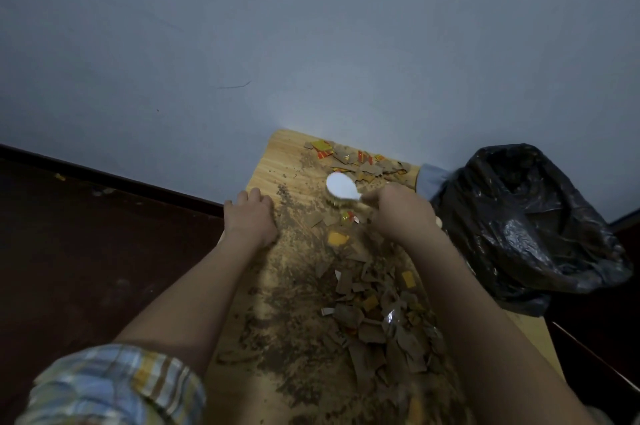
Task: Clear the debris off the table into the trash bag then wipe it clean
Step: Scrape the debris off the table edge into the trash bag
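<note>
A narrow wooden table (277,161) runs away from me to the wall. Brown dirt and torn cardboard debris (367,313) with yellow and red scraps cover most of it. A second pile of scraps (356,157) lies at the far end. My right hand (398,213) grips the handle of a white-backed brush (341,186), whose bristles rest on the tabletop. My left hand (251,216) lies flat at the table's left edge, fingers relaxed. A black trash bag (526,220) stands open just off the table's right side.
A blue-grey wall (311,43) backs the table. Dark red floor (86,251) lies to the left, with a few small scraps near the skirting. A light blue cloth (429,182) shows between the table's far right corner and the bag.
</note>
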The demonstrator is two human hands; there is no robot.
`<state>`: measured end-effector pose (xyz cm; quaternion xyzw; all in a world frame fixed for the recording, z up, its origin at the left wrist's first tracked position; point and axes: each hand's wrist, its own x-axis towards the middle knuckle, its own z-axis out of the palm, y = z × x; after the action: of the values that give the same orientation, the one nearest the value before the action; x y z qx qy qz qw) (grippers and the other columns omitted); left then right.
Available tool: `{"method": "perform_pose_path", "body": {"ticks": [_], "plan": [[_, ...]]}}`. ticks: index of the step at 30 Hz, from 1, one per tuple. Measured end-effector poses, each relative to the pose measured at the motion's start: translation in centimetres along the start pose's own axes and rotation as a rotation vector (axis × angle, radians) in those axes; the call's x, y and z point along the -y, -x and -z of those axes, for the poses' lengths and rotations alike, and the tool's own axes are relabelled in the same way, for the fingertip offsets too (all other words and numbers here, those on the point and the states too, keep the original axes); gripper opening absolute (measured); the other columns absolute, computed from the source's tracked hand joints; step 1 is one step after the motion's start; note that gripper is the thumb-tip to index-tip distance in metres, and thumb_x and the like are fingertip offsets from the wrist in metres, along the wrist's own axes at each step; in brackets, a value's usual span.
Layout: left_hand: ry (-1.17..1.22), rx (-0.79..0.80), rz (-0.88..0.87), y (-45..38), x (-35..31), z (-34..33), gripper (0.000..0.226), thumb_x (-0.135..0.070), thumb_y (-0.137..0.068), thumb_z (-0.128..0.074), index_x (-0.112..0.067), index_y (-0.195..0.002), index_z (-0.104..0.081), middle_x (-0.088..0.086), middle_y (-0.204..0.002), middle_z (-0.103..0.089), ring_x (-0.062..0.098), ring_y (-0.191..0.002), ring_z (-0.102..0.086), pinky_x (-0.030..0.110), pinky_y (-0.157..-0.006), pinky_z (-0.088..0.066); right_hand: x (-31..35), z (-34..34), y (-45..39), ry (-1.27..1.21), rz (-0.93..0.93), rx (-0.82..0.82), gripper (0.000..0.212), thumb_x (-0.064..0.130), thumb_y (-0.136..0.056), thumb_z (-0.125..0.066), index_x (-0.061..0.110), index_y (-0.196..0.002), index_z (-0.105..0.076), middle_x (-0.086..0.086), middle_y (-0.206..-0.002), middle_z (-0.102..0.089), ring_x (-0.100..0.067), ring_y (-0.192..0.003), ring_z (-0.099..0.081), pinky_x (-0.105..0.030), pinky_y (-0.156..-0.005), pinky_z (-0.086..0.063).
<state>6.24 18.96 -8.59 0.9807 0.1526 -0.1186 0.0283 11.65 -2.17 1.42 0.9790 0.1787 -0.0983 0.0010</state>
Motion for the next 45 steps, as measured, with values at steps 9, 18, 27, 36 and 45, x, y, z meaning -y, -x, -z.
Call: {"method": "perform_pose_path", "body": {"ticks": [9,18,27,36,45], "plan": [[-0.041,0.028,0.005,0.2,-0.1,0.0,0.046,-0.029,-0.094,-0.039,-0.013,-0.137,-0.033,0.011,-0.138,-0.033,0.031,-0.130,-0.030,0.046,-0.103,-0.035,0.3,-1.4,1.2,0.098,0.024,0.097,0.030,0.021,-0.094,-0.053,0.030,-0.121,-0.065,0.002,-0.105,-0.064,-0.016,-0.082,-0.058,-0.026,-0.062,-0.045],[-0.013,0.033,0.012,0.5,-0.2,-0.1,0.046,-0.030,-0.094,-0.039,-0.012,-0.136,-0.033,0.011,-0.138,-0.033,0.031,-0.130,-0.030,0.046,-0.102,-0.036,1.2,-1.1,2.2,0.043,0.080,0.047,0.034,0.020,-0.096,-0.050,0.033,-0.126,-0.062,0.001,-0.106,-0.063,-0.017,-0.087,-0.060,-0.033,-0.074,-0.056],[0.062,0.020,0.063,1.0,-0.7,-0.2,0.046,-0.032,-0.098,-0.029,-0.011,-0.139,-0.030,0.013,-0.143,-0.030,0.033,-0.134,-0.027,0.050,-0.111,-0.022,-0.9,-1.7,3.7,0.012,0.060,0.122,0.030,0.028,-0.093,-0.057,0.037,-0.120,-0.065,0.007,-0.104,-0.067,-0.012,-0.078,-0.058,-0.026,-0.063,-0.047],[0.311,-0.135,0.046,3.3,-2.1,-1.0,0.060,-0.029,-0.098,-0.035,-0.013,-0.151,-0.014,0.008,-0.159,-0.010,0.026,-0.146,-0.007,0.046,-0.118,-0.007,-3.2,-1.7,1.3,-0.024,-0.225,-0.003,0.040,0.009,-0.093,-0.047,0.023,-0.128,-0.059,-0.007,-0.117,-0.058,-0.026,-0.100,-0.062,-0.039,-0.081,-0.054],[0.367,-0.127,-0.013,5.1,-3.1,-1.6,0.055,-0.027,-0.098,-0.036,-0.018,-0.150,-0.021,0.004,-0.159,-0.011,0.025,-0.146,-0.007,0.047,-0.118,-0.008,-4.1,-1.8,5.0,-0.019,-0.156,0.105,0.030,0.025,-0.094,-0.054,0.030,-0.122,-0.064,0.000,-0.109,-0.064,-0.019,-0.086,-0.059,-0.029,-0.068,-0.048]]}}
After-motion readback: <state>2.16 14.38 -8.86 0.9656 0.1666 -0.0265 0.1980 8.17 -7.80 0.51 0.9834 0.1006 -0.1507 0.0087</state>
